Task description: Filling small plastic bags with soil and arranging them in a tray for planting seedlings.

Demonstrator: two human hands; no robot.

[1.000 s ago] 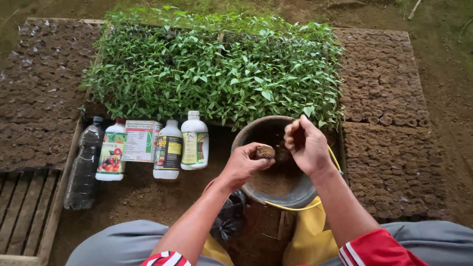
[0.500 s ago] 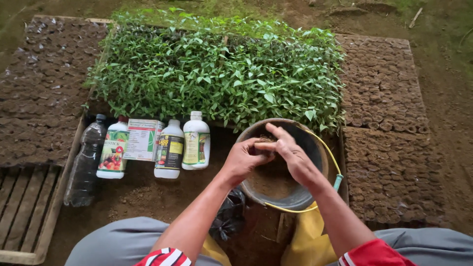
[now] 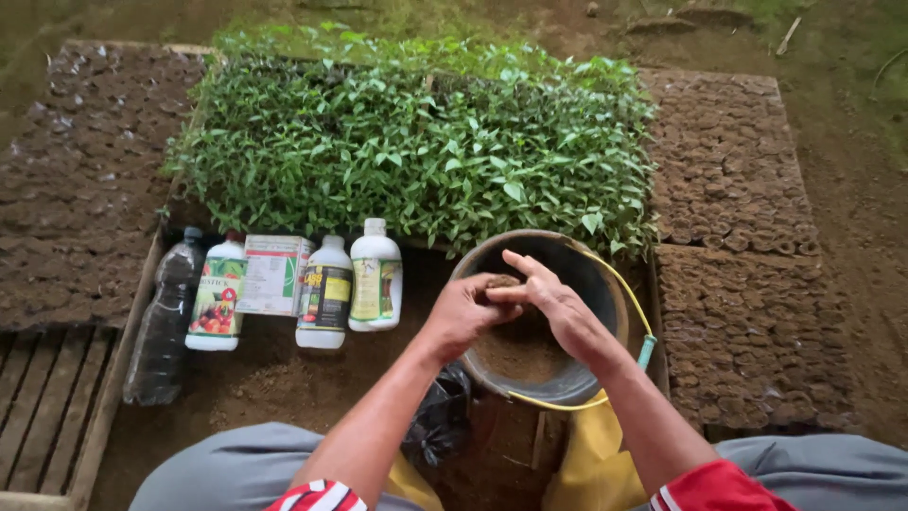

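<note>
Starting left of the bucket [image 3: 619,293], a wooden slat tray [image 3: 43,407] lies by a clear bottle [image 3: 163,326], then three white bottles [image 3: 326,293] and a flat box [image 3: 272,274] stand in a row on the soil. Behind the bucket spreads a seedling bed [image 3: 416,151]. Over the bucket's mouth the left hand [image 3: 463,312] cups a soil lump [image 3: 501,282], fingers curled around it, while the right hand [image 3: 558,308] lies flat on top, fingers straight, pressing rather than gripping. The step in hand looks like shaping soil between the palms; the next move would seem to call for steady, even pressure so the lump keeps whole. Right of the bucket lie soil blocks [image 3: 747,331] in rows.
</note>
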